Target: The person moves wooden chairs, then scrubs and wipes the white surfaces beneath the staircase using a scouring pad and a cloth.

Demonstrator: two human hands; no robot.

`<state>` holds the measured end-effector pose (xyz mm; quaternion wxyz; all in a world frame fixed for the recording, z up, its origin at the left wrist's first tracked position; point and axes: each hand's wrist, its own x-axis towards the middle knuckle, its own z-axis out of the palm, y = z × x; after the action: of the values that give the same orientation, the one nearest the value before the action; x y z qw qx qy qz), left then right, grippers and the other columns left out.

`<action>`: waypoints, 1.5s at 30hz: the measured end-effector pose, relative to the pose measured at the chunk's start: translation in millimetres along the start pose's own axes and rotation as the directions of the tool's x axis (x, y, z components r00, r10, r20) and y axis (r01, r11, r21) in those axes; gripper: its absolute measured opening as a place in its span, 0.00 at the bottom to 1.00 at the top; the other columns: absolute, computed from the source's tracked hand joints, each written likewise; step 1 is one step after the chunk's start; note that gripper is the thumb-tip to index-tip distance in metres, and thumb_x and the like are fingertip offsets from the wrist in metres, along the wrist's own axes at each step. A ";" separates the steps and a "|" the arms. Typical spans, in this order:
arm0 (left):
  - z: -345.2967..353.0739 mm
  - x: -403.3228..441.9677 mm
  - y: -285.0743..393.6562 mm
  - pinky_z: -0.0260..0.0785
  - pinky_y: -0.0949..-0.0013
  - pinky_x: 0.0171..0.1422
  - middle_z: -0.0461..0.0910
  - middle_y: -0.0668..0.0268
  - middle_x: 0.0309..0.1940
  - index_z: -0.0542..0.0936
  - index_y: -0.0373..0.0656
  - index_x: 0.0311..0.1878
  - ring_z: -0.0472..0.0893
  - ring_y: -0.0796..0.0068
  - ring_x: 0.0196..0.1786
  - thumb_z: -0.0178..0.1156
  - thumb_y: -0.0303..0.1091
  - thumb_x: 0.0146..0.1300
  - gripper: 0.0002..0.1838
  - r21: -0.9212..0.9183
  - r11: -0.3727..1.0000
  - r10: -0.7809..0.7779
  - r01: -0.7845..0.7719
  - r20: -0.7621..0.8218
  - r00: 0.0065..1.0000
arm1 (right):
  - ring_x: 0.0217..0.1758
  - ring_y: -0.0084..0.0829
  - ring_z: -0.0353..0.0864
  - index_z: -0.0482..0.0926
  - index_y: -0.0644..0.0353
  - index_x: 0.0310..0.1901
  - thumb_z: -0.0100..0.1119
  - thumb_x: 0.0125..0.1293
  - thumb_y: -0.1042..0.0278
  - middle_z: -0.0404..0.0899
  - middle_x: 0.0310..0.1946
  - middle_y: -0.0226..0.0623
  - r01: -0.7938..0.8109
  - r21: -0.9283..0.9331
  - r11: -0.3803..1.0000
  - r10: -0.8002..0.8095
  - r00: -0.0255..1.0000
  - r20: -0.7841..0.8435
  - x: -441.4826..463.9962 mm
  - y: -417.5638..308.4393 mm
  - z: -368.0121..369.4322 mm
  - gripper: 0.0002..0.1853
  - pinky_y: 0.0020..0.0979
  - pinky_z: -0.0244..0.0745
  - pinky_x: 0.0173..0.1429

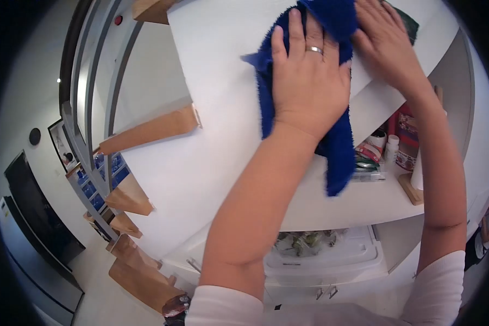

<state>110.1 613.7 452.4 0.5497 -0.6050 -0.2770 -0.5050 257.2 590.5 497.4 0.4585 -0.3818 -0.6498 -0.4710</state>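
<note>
My left hand [309,81], with a ring on one finger, lies flat on a blue cloth [339,149], its fingers stretched out. The cloth is spread against a white surface [223,70], and one end hangs down below my wrist. At the upper right is my right hand [383,46], beside the folded top end of the cloth. Its fingers look extended, though the top edge of the view cuts off some of them. Just behind these fingers a dark green thing [410,24] shows; I cannot make out what it is.
Wooden stair treads [152,130] and grey railings [96,60] stand at the left. Below my arms, a shelf [309,214] holds small containers and a white bottle [392,148]. Lower down sits a translucent lidded bin [323,255]. A fridge [32,266] is at the far left.
</note>
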 end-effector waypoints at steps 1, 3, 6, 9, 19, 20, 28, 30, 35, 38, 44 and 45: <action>1.9 -5.9 -4.3 0.47 0.48 0.69 0.70 0.46 0.56 0.75 0.35 0.52 0.59 0.48 0.67 0.54 0.44 0.58 0.24 -0.069 0.997 0.026 -0.027 -0.012 1.000 | 0.75 0.36 0.45 0.59 0.54 0.67 0.40 0.68 0.58 0.53 0.70 0.39 -0.036 0.000 0.999 0.036 0.999 -0.014 -0.5 1.8 -4.0 0.26 0.43 0.35 0.75; -19.3 -36.9 -8.3 0.46 0.48 0.69 0.69 0.44 0.56 0.75 0.34 0.51 0.58 0.47 0.68 0.54 0.44 0.58 0.24 -0.046 0.996 0.082 -0.074 0.184 0.980 | 0.75 0.35 0.44 0.59 0.53 0.67 0.39 0.69 0.57 0.52 0.70 0.39 -0.070 -0.050 0.996 0.069 0.998 -0.009 -1.0 24.1 1.4 0.26 0.45 0.32 0.75; -50.5 -92.6 -30.2 0.44 0.47 0.70 0.68 0.39 0.54 0.70 0.32 0.57 0.57 0.45 0.68 0.53 0.44 0.59 0.28 0.125 0.992 -0.050 0.005 0.355 0.934 | 0.75 0.36 0.44 0.59 0.52 0.67 0.39 0.68 0.56 0.52 0.70 0.38 -0.112 -0.159 0.981 0.113 0.994 -0.006 -5.7 24.5 -3.5 0.26 0.50 0.30 0.74; -54.1 -86.4 -38.3 0.42 0.45 0.70 0.66 0.37 0.56 0.57 0.32 0.66 0.62 0.43 0.64 0.47 0.40 0.63 0.32 0.151 0.959 -0.270 0.240 0.232 0.935 | 0.74 0.43 0.45 0.60 0.49 0.66 0.41 0.67 0.54 0.52 0.70 0.41 -0.141 -0.178 0.974 0.124 0.987 -0.101 -9.6 18.6 1.6 0.27 0.54 0.32 0.73; 0.9 36.5 -59.1 0.43 0.46 0.70 0.65 0.47 0.61 0.66 0.35 0.62 0.62 0.48 0.65 0.47 0.43 0.63 0.27 0.279 0.883 -0.343 0.378 -0.166 0.925 | 0.73 0.32 0.52 0.62 0.39 0.66 0.45 0.67 0.54 0.57 0.68 0.27 0.074 -0.165 0.984 -0.122 0.944 -0.306 -16.9 55.6 23.7 0.24 0.45 0.42 0.73; 3.5 37.2 -41.9 0.43 0.46 0.70 0.65 0.47 0.61 0.67 0.36 0.61 0.61 0.48 0.66 0.48 0.43 0.62 0.27 0.263 0.916 -0.281 0.303 -0.118 0.953 | 0.73 0.32 0.50 0.62 0.39 0.66 0.43 0.67 0.54 0.55 0.69 0.27 0.075 -0.157 0.985 -0.119 0.949 -0.291 -18.5 59.0 26.4 0.25 0.45 0.40 0.73; 22.9 76.8 36.0 0.48 0.52 0.69 0.70 0.45 0.56 0.68 0.33 0.59 0.63 0.49 0.65 0.49 0.41 0.61 0.27 0.208 0.978 -0.006 0.018 -0.059 0.998 | 0.67 0.29 0.63 0.73 0.43 0.57 0.48 0.66 0.60 0.69 0.61 0.24 0.104 -0.037 0.994 -0.110 0.904 -0.412 -39.6 74.2 30.1 0.17 0.45 0.48 0.70; 17.4 72.8 29.8 0.47 0.51 0.69 0.72 0.47 0.56 0.68 0.32 0.60 0.63 0.51 0.65 0.47 0.43 0.63 0.27 0.046 0.996 0.077 -0.076 -0.019 0.997 | 0.71 0.31 0.57 0.71 0.46 0.59 0.44 0.68 0.61 0.66 0.64 0.28 0.082 -0.071 0.994 -0.102 0.928 -0.358 -35.7 77.9 29.0 0.19 0.43 0.41 0.72; 1.7 -10.6 12.7 0.49 0.49 0.68 0.73 0.45 0.52 0.79 0.32 0.44 0.63 0.49 0.65 0.55 0.45 0.57 0.22 -0.126 0.982 0.146 -0.142 0.022 0.989 | 0.74 0.30 0.50 0.65 0.41 0.65 0.42 0.70 0.56 0.58 0.69 0.26 0.065 -0.078 0.995 -0.090 0.922 -0.377 -21.6 91.1 30.1 0.22 0.44 0.37 0.74; -49.1 -84.9 -16.4 0.43 0.49 0.71 0.70 0.42 0.55 0.79 0.31 0.44 0.55 0.49 0.70 0.56 0.45 0.55 0.24 0.025 0.996 -0.089 0.086 0.351 0.932 | 0.74 0.30 0.49 0.63 0.39 0.66 0.39 0.71 0.54 0.56 0.69 0.25 0.056 -0.179 0.982 -0.127 0.902 -0.413 -23.9 96.9 40.0 0.22 0.42 0.38 0.74; -125.2 -265.6 -115.4 0.40 0.45 0.71 0.58 0.33 0.61 0.63 0.32 0.63 0.48 0.38 0.70 0.47 0.46 0.61 0.32 0.320 0.809 -0.584 0.493 0.335 0.740 | 0.74 0.32 0.49 0.58 0.37 0.68 0.36 0.71 0.52 0.55 0.70 0.28 0.150 -0.279 0.948 -0.251 0.893 -0.374 -30.3 71.1 50.1 0.24 0.40 0.43 0.75; -138.5 -284.8 -127.7 0.40 0.46 0.71 0.57 0.37 0.62 0.60 0.31 0.64 0.49 0.39 0.69 0.45 0.44 0.62 0.32 0.279 0.736 -0.677 0.617 0.273 0.683 | 0.73 0.33 0.50 0.58 0.36 0.68 0.36 0.71 0.52 0.56 0.69 0.28 0.145 -0.268 0.952 -0.238 0.904 -0.356 -30.8 67.0 53.2 0.24 0.40 0.44 0.74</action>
<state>-141.9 576.4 225.0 0.3231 -0.5010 -0.6086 -0.5236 315.6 657.4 478.2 0.4794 -0.2675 -0.5214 -0.6532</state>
